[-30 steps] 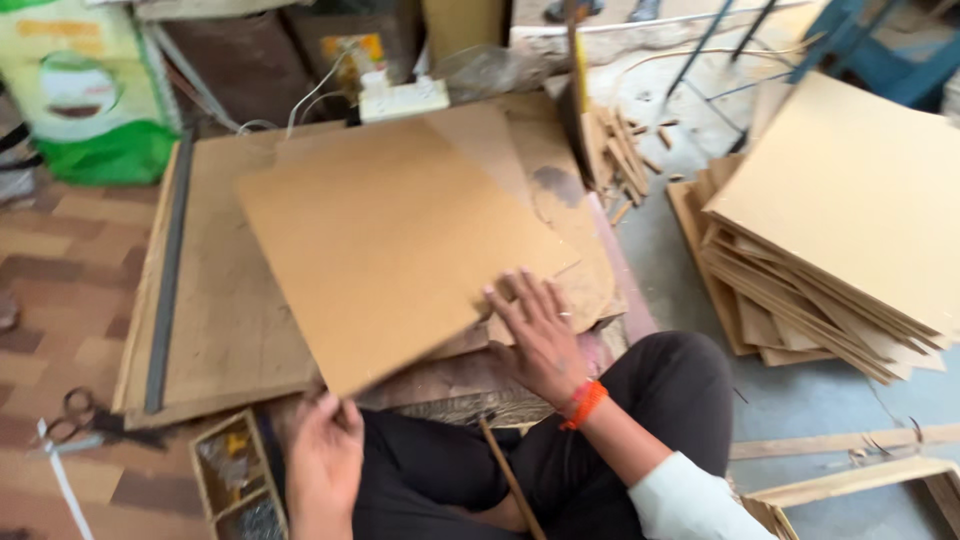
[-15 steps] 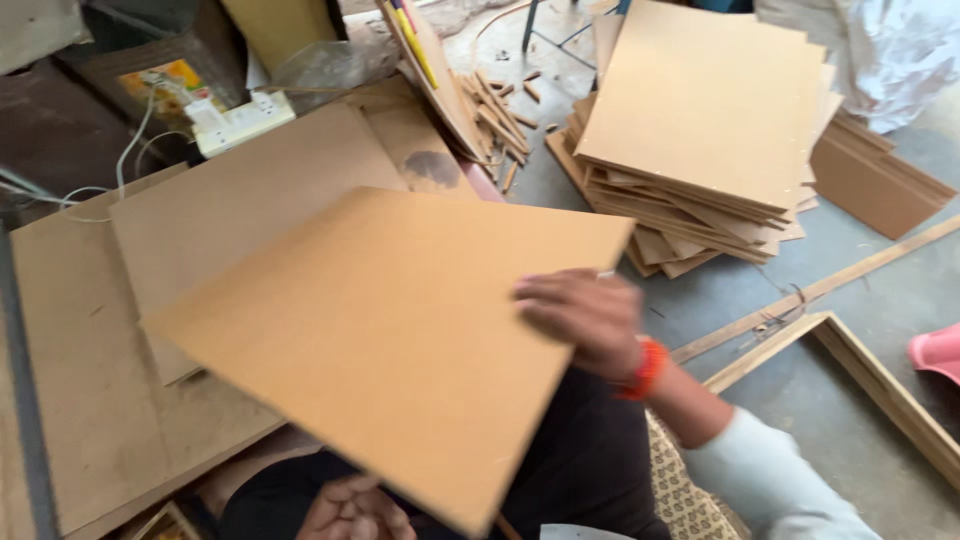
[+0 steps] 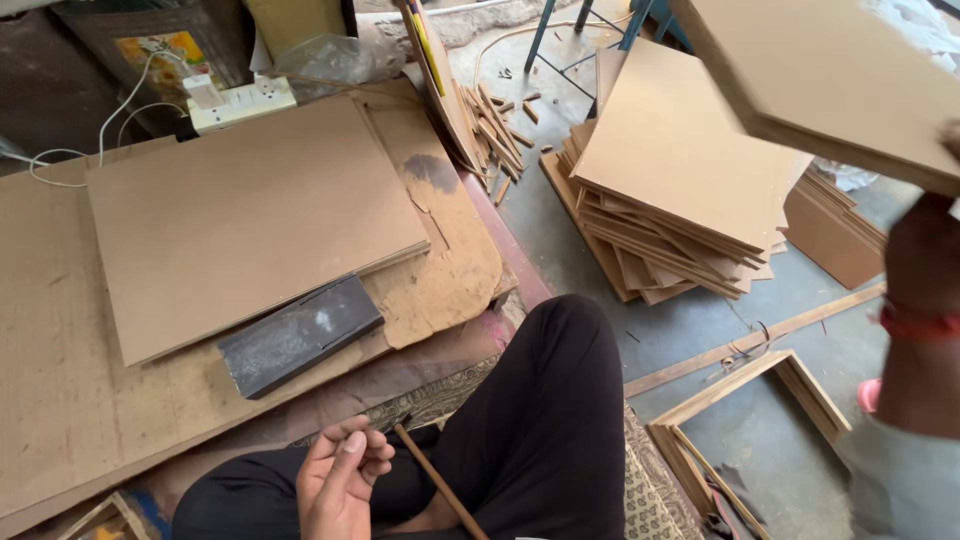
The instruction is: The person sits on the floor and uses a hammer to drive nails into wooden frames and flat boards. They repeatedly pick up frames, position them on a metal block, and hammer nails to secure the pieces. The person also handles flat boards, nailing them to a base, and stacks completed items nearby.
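One flat brown fibreboard sheet (image 3: 830, 80) is in the air at about two o'clock in the view, tilted, its thick pale edge facing down and its face plain and unmarked. The right hand (image 3: 950, 140) holds it from below at the frame's right edge; only a sliver of that hand shows above a red wristband (image 3: 915, 322), so how the fingers clamp the sheet cannot be told. Under the sheet, at one o'clock, lies one untidy stack of matching brown boards (image 3: 680, 190) on the grey concrete floor (image 3: 600, 260), the sheets fanned out at differing angles.

The left hand (image 3: 340, 480) rests at six o'clock above the lap in black trousers (image 3: 540, 420), fingers loosely curled with nothing between them, just beside one thin brown wooden stick (image 3: 440, 485) that leans across the leg.

At ten o'clock, one large brown board (image 3: 250, 220) lies flat on a worn cardboard-covered worktop (image 3: 60, 400). One dark grey rectangular block (image 3: 300, 335) lies touching its near edge. One white power strip (image 3: 240, 100) sits at eleven o'clock beyond the board. One bundle of upright offcuts and thin wooden strips (image 3: 470, 110) leans at twelve o'clock, between the worktop and the stack. One open wooden frame (image 3: 750, 420) lies on the floor at four o'clock.
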{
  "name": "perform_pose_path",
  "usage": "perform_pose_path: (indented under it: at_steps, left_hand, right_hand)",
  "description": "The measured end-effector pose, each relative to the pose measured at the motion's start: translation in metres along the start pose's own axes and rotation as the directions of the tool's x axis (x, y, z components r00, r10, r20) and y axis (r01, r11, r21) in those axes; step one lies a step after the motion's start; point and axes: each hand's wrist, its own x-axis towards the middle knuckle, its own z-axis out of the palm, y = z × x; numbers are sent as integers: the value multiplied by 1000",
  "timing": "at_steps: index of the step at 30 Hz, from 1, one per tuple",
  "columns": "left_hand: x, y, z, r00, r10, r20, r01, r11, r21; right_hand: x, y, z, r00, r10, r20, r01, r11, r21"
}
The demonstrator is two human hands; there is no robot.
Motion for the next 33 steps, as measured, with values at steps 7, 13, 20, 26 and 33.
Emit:
perform_pose_path:
  at_steps: [7,13,20,26,33]
  left_hand:
    - [-14,-28,-59,999,28,-45,-30,999,-38]
    - [-23,-48,-123,979,-31,-200,25,999,-32]
    - [-13,-36,-106,979,8,-203,-10,1000,-10]
    - [-9,-38,-67,989,-20,-149,16,999,-30]
    - [-1,-49,-73,999,-37,-27,35,998,-52]
  right_hand:
    - [-29,-31,101,893,200,402,-221,975,6]
    - [-145,-137,125,524,488,698,-657,753,-34]
    - [-254,-155,69,445,705,552,-692,662,-287]
    - [-324,-150,1,-226,801,554,-800,172,-574]
    - [-330,-163,14,-239,841,485,-819,94,-567]
